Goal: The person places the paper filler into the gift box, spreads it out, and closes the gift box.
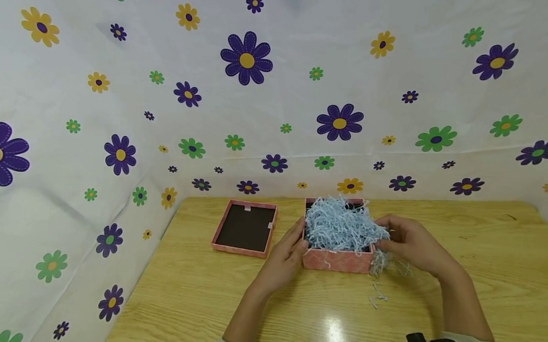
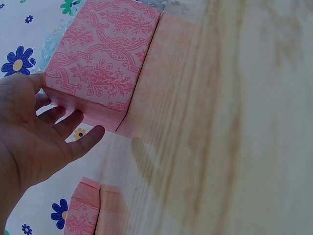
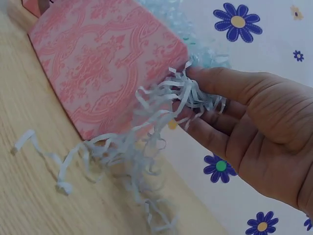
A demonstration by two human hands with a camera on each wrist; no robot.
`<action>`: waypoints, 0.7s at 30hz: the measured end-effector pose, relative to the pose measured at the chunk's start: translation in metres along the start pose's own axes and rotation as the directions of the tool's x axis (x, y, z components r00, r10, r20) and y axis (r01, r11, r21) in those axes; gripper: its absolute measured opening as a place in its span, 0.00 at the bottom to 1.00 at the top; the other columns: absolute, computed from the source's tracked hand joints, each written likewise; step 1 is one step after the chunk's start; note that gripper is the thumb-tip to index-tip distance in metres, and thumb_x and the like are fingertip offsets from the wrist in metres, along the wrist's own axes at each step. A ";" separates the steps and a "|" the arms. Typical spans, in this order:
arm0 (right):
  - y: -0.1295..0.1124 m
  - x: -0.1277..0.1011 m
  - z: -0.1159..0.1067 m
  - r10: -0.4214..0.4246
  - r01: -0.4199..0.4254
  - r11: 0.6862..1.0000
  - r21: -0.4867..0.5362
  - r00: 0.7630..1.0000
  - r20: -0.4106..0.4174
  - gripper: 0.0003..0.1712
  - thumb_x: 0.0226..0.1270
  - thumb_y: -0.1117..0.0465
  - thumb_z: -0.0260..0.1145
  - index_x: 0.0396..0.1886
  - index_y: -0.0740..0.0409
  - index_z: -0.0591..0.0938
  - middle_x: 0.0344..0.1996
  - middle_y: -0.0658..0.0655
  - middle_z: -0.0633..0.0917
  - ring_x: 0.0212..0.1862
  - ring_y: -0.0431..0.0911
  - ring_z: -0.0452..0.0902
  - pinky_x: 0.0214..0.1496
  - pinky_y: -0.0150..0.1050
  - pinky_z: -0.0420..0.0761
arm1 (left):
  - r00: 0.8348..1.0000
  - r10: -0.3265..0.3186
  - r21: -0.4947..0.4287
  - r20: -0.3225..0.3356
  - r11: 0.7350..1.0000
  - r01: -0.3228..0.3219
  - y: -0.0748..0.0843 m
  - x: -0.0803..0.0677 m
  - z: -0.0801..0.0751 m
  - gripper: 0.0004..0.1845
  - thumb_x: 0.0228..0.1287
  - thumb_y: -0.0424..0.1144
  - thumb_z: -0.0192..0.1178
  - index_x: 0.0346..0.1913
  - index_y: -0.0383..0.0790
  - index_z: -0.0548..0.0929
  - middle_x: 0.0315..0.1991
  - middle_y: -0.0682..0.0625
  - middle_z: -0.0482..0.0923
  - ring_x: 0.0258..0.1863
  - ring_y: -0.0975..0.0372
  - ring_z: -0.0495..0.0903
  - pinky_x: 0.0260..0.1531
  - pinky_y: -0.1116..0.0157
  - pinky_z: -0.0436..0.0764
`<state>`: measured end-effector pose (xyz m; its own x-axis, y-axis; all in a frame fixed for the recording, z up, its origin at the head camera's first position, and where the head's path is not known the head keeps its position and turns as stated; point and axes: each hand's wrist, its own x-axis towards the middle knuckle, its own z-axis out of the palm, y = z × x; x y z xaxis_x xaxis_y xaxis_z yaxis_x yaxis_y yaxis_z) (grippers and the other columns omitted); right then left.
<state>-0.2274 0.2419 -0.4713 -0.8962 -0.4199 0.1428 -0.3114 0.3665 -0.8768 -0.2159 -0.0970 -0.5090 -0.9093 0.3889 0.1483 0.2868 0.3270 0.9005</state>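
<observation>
My left fingers [image 2: 87, 144] are resting loosely spread against the box [image 1: 336, 262], seemingly steadying it, while my right fingers [image 3: 208, 136] are pinching shredded paper [image 3: 183, 95] at its side.

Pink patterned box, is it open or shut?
Open. Blue shredded paper heaps above the box; its lid lies apart, inside up.

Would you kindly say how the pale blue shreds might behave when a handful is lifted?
The pale blue shreds are probably floppy: their thin strands curl and droop below the right hand. They may shed pieces, as loose bits lie on the table. They look light for their bulk, heaped loosely in the box.
</observation>
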 end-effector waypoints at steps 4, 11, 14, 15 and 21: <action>-0.016 -0.001 -0.002 -0.028 0.014 0.991 -0.134 0.994 -0.107 0.17 0.72 0.72 0.70 0.58 0.62 0.83 0.45 0.58 0.86 0.39 0.40 0.83 0.39 0.34 0.86 | 1.000 0.002 0.009 0.002 1.000 -0.002 0.000 0.001 0.000 0.33 0.87 0.49 0.47 0.86 0.54 0.51 0.86 0.52 0.49 0.85 0.59 0.48 0.81 0.48 0.53; -0.045 -0.001 0.002 -0.143 0.058 0.961 -0.271 0.941 -0.306 0.21 0.68 0.73 0.73 0.58 0.57 0.85 0.34 0.52 0.83 0.30 0.42 0.73 0.29 0.30 0.75 | 1.000 -0.012 0.016 0.010 1.000 0.012 -0.001 0.001 -0.001 0.33 0.87 0.50 0.46 0.86 0.51 0.51 0.86 0.55 0.48 0.85 0.59 0.47 0.81 0.50 0.54; -0.055 0.001 0.008 -0.195 0.093 0.953 -0.288 0.915 -0.352 0.22 0.66 0.75 0.74 0.58 0.56 0.85 0.32 0.51 0.83 0.30 0.40 0.74 0.30 0.27 0.76 | 1.000 -0.016 0.012 0.007 1.000 0.015 -0.001 0.001 -0.001 0.33 0.87 0.50 0.46 0.86 0.49 0.51 0.86 0.55 0.48 0.85 0.59 0.47 0.81 0.50 0.53; -0.058 0.002 0.010 -0.210 0.105 0.953 -0.285 0.906 -0.367 0.23 0.66 0.76 0.74 0.58 0.57 0.85 0.33 0.52 0.83 0.31 0.39 0.75 0.32 0.25 0.77 | 1.000 -0.015 0.010 0.007 1.000 0.015 -0.001 0.001 -0.001 0.33 0.87 0.50 0.46 0.86 0.48 0.51 0.86 0.55 0.48 0.85 0.59 0.47 0.81 0.51 0.53; -0.069 0.013 0.029 -0.274 0.196 0.957 -0.213 0.854 -0.442 0.26 0.62 0.81 0.73 0.59 0.62 0.84 0.44 0.59 0.89 0.44 0.28 0.82 0.47 0.20 0.82 | 1.000 -0.006 0.001 0.011 1.000 0.006 0.000 0.001 -0.001 0.33 0.87 0.50 0.46 0.86 0.51 0.51 0.85 0.57 0.48 0.85 0.60 0.47 0.81 0.51 0.53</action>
<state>-0.2084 0.1872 -0.4227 -0.8199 -0.0916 0.5652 -0.5413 0.4456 -0.7130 -0.2167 -0.0973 -0.5090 -0.9076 0.3963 0.1385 0.2817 0.3301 0.9009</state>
